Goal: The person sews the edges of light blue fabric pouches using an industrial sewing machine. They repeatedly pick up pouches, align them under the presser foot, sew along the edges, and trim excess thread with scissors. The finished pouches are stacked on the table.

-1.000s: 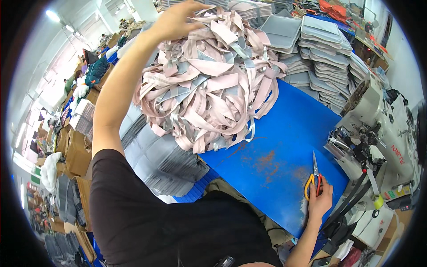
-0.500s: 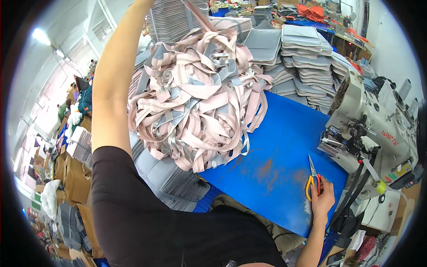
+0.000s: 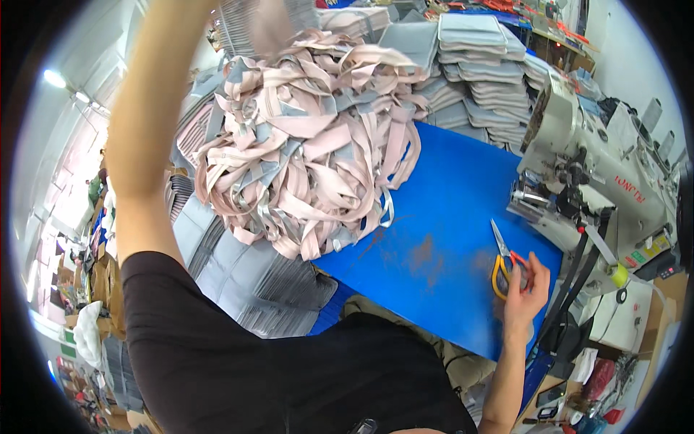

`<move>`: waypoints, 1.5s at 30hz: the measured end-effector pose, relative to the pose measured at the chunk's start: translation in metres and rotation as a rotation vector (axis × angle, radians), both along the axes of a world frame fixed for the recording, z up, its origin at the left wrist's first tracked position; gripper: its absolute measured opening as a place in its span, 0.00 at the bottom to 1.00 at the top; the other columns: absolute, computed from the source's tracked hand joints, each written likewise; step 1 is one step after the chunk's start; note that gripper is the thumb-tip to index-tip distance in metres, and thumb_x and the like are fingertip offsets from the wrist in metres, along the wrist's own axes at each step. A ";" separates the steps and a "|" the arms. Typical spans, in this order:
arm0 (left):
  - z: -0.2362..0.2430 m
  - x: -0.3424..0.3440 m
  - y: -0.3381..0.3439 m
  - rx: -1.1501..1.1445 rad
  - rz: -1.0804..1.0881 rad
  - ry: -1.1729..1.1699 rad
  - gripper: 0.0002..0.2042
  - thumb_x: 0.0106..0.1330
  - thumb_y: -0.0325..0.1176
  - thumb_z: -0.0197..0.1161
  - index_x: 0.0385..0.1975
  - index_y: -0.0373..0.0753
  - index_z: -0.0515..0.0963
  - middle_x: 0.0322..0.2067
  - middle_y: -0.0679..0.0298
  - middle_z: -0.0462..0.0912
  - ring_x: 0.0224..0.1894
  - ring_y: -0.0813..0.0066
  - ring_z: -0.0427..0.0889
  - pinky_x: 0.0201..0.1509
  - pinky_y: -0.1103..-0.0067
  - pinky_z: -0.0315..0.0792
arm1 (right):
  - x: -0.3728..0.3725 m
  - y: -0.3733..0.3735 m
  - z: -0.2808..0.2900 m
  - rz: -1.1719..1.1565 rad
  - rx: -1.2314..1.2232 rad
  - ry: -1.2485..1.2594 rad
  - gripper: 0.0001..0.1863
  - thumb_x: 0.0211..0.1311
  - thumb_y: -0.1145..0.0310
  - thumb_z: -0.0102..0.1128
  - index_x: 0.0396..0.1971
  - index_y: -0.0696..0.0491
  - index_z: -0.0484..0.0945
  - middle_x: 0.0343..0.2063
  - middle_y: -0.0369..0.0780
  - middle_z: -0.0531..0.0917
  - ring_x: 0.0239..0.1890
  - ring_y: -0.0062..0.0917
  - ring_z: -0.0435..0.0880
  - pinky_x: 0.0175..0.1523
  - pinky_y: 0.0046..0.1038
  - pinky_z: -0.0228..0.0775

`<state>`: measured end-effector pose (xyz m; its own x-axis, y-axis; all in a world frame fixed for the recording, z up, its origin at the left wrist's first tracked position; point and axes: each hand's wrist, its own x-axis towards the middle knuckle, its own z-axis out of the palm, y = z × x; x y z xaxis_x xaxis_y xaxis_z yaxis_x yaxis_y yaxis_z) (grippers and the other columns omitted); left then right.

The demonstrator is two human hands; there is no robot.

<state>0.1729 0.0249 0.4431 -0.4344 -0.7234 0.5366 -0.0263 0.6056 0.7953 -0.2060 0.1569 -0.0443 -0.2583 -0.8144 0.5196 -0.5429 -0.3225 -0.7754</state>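
My left arm point(image 3: 148, 130) stretches up past the left side of a large heap of pink and grey fabric strips point(image 3: 311, 145); its hand lies beyond the top edge of the picture. A blurred pink strip point(image 3: 271, 29) rises from the heap near that arm. At the right of the blue tabletop, my right hand point(image 3: 528, 293) has its thumb and fingers closed about the red and yellow handles of a pair of scissors point(image 3: 500, 246). The blades point away from me, a little to the left, and touch no fabric.
A sewing machine point(image 3: 600, 173) stands at the right edge of the blue table point(image 3: 463, 195). Stacks of grey padded panels point(image 3: 481, 72) rise behind the table. More grey panels point(image 3: 253, 278) are piled in front of the heap, close to my left side. Reddish-brown smudges mark the tabletop.
The view has shifted, and my left arm now reaches farther left, blurred. The pink strip at the top has swung left. The scissors have turned slightly in my right hand.
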 end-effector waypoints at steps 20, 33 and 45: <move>-0.424 -0.176 0.018 0.507 -0.045 0.390 0.29 0.71 0.17 0.55 0.72 0.34 0.59 0.60 0.45 0.80 0.57 0.58 0.85 0.55 0.69 0.84 | 0.069 0.012 0.018 0.672 0.442 -0.937 0.28 0.74 0.55 0.59 0.65 0.58 0.72 0.45 0.38 0.83 0.43 0.17 0.79 0.48 0.23 0.73; -0.354 -0.062 -0.037 -0.467 0.483 -0.811 0.30 0.59 0.45 0.75 0.62 0.47 0.77 0.51 0.52 0.85 0.44 0.59 0.88 0.47 0.70 0.81 | 0.072 0.022 0.027 0.633 0.485 -1.143 0.38 0.61 0.87 0.52 0.74 0.58 0.62 0.60 0.52 0.79 0.26 0.17 0.84 0.25 0.17 0.76; -0.134 0.124 -0.125 -0.555 0.959 -0.754 0.20 0.51 0.22 0.67 0.47 0.37 0.85 0.36 0.51 0.89 0.40 0.63 0.88 0.47 0.71 0.79 | 0.076 0.026 -0.003 0.437 0.483 -1.080 0.26 0.67 0.77 0.58 0.66 0.58 0.75 0.62 0.45 0.80 0.45 0.23 0.88 0.37 0.20 0.82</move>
